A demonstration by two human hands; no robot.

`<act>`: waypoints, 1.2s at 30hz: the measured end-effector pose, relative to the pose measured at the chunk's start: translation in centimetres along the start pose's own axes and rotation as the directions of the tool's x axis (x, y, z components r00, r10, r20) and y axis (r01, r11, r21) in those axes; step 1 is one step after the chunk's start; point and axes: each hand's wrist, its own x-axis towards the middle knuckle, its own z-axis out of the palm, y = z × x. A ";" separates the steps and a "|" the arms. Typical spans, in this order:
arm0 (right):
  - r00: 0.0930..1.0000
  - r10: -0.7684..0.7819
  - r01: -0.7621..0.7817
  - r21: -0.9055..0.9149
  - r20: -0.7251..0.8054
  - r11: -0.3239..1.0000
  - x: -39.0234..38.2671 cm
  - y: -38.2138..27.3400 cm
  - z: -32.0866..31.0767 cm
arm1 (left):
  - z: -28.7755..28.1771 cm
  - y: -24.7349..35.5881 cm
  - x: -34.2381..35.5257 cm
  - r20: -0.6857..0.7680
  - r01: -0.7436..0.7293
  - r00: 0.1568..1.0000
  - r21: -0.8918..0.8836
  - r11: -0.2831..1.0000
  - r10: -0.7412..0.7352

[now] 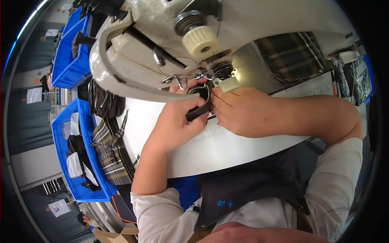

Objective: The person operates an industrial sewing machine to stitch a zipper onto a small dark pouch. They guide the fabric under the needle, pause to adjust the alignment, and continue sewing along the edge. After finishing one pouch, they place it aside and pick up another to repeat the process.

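Observation:
A black zipper strip point(201, 108), curved into a loop with its metal teeth showing, lies close to the needle area of the sewing machine point(117, 52). My left hand point(177, 118) curls around its left side, thumb and fingers closed on it. Against its right edge, the bunched fingertips of my right hand point(242, 111) press together, just below the white presser block point(228, 84). The needle and part of the strip are hidden by machine parts and my fingers.
Plaid fabric point(289, 56) lies right of the machine head. On the left hang more plaid cloth point(109, 152) and black straps point(106, 101), beside blue bins point(60, 158) holding dark and white pieces. Plastic-wrapped items point(358, 77) sit at far right. The machine's white arm overhangs my left hand.

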 end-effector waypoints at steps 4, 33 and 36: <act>0.999 0.011 -0.012 -0.042 -0.040 0.999 -0.1 -0.2 -0.2 | 1.6 -0.2 0.4 -0.145 -0.119 0.971 0.398 0.910 0.190; 0.981 -0.060 0.056 -0.030 -0.183 0.998 0.0 -0.5 0.1 | 2.3 0.2 0.4 -0.166 -0.194 0.937 0.487 0.851 0.308; 0.976 -0.043 0.035 -0.040 -0.211 0.999 -0.1 -0.6 0.2 | 2.6 0.2 0.4 -0.158 -0.186 0.942 0.487 0.853 0.296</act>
